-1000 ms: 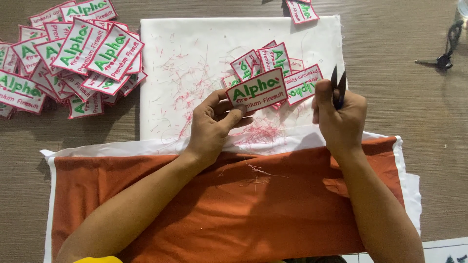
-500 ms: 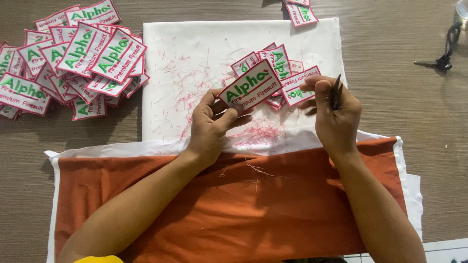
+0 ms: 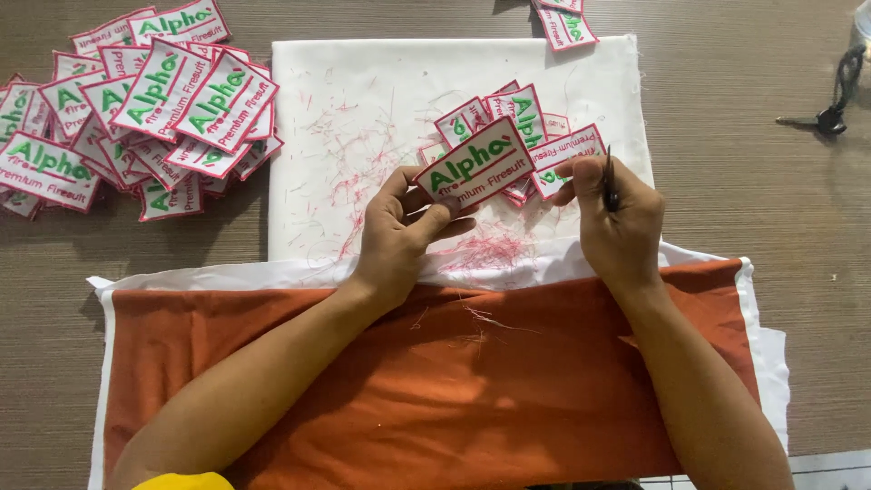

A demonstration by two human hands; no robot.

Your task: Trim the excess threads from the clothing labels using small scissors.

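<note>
My left hand (image 3: pixel 399 227) pinches a white embroidered patch (image 3: pixel 474 163) with a red border and green lettering, held tilted above a white cloth (image 3: pixel 363 109). My right hand (image 3: pixel 612 218) grips small dark thread snips (image 3: pixel 609 181), blades pointing up, just right of the patch. Behind the held patch lies a small heap of similar patches (image 3: pixel 522 122). Red thread clippings (image 3: pixel 490 249) are scattered on the white cloth under my hands.
A large pile of the same patches (image 3: pixel 136 109) covers the table's left side. Two more patches (image 3: pixel 567 23) lie at the top edge. An orange cloth (image 3: pixel 435 381) with a white edge lies under my forearms. A dark key-like object (image 3: pixel 830 118) lies far right.
My left hand has tilted the patch and lowered it slightly. My right hand with the snips has moved down and closer to the patch's right edge.
</note>
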